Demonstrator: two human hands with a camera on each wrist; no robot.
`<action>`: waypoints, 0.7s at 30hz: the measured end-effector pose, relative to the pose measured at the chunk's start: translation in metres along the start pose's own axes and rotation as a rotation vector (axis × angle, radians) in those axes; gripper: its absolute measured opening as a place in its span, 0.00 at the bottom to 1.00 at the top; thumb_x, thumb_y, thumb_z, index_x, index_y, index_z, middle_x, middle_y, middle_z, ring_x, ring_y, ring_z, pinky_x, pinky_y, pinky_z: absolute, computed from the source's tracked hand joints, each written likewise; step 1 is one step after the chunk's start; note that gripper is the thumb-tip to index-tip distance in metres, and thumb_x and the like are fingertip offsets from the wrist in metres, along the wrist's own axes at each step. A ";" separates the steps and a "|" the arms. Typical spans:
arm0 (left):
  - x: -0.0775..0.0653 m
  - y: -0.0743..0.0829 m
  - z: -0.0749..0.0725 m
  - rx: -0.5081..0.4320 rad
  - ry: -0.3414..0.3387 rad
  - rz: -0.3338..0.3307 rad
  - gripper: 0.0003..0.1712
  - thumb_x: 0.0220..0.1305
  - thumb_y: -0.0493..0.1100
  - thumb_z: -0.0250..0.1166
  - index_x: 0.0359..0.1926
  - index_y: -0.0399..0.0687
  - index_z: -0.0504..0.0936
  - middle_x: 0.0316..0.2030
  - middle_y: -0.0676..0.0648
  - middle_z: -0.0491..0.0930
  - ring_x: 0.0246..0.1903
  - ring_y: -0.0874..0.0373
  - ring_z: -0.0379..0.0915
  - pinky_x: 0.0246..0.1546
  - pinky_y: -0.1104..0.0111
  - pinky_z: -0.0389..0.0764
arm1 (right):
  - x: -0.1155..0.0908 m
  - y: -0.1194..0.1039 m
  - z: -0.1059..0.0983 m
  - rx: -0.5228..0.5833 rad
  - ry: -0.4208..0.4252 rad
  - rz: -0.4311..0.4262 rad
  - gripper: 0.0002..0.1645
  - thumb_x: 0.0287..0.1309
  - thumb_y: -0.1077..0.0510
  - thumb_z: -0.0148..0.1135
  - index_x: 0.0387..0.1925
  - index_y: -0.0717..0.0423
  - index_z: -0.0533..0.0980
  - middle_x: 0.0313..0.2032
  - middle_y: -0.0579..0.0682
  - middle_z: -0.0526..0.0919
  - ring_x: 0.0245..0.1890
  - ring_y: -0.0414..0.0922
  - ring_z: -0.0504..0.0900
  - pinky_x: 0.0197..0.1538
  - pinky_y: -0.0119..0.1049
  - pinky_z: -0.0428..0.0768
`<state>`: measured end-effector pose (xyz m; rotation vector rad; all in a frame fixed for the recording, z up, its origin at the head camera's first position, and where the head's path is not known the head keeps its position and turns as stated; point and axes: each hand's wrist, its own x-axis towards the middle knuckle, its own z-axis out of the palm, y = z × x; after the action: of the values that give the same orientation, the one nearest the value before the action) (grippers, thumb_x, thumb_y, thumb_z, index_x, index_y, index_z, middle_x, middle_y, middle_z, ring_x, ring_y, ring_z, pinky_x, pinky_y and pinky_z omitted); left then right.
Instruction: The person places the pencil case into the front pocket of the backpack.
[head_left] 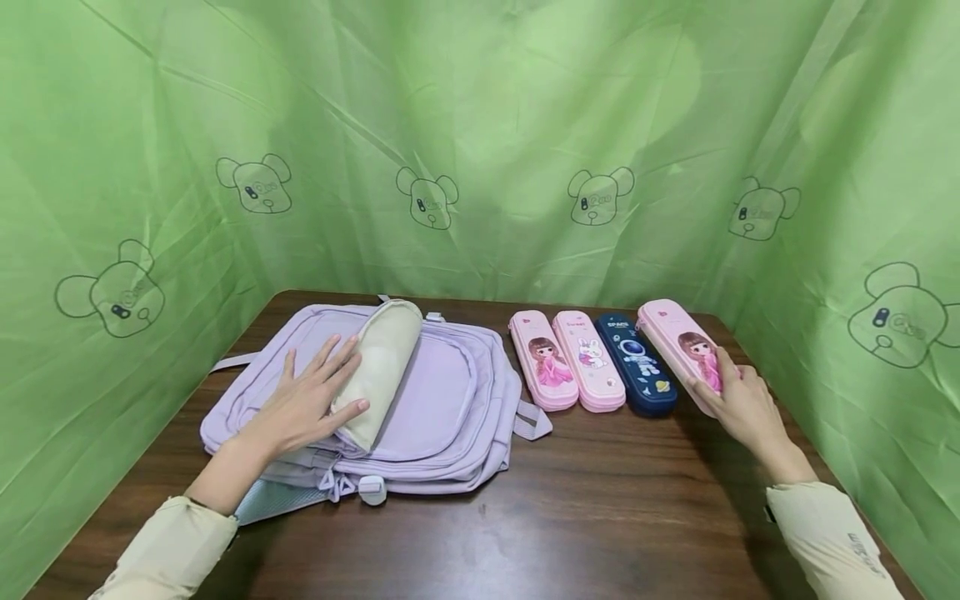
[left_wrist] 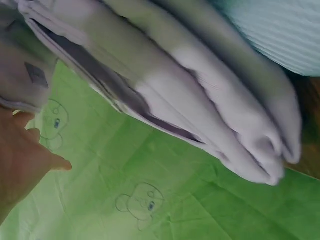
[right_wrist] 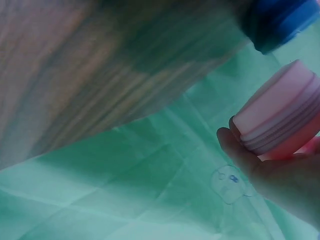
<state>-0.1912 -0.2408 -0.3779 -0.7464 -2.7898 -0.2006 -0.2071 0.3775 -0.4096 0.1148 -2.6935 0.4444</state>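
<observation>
A lilac backpack [head_left: 442,383] lies flat on the left of the table, its front pocket flap [head_left: 390,354] folded up and showing a pale lining. Spread and nearly straight, the fingers of my left hand [head_left: 303,404] touch the outer side of that flap. At the right, my right hand [head_left: 750,412] grips the lower end of a pink pencil case [head_left: 667,329] printed with a girl in a pink dress. The right wrist view shows thumb and fingers around the zipped pencil case [right_wrist: 280,110], which appears lifted off the table.
Left of the gripped case lie a navy astronaut pencil case [head_left: 637,367], a pink rabbit one [head_left: 592,358] and another pink girl one [head_left: 543,358], side by side. A backpack strap [head_left: 532,421] pokes out toward them. Green curtains [head_left: 495,125] enclose the wooden table [head_left: 570,508].
</observation>
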 end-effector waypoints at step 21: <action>-0.033 -0.028 0.017 -0.339 -0.200 -0.460 0.40 0.66 0.70 0.39 0.73 0.61 0.47 0.67 0.24 0.31 0.52 0.10 0.25 0.38 0.21 0.39 | 0.003 -0.083 -0.031 0.108 0.008 -0.132 0.43 0.61 0.46 0.57 0.70 0.59 0.52 0.48 0.72 0.68 0.46 0.64 0.68 0.40 0.62 0.67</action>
<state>-0.1804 -0.2770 -0.4050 -0.1760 -3.1216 -0.7329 -0.1859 0.3087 -0.3570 0.3190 -2.6337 0.5482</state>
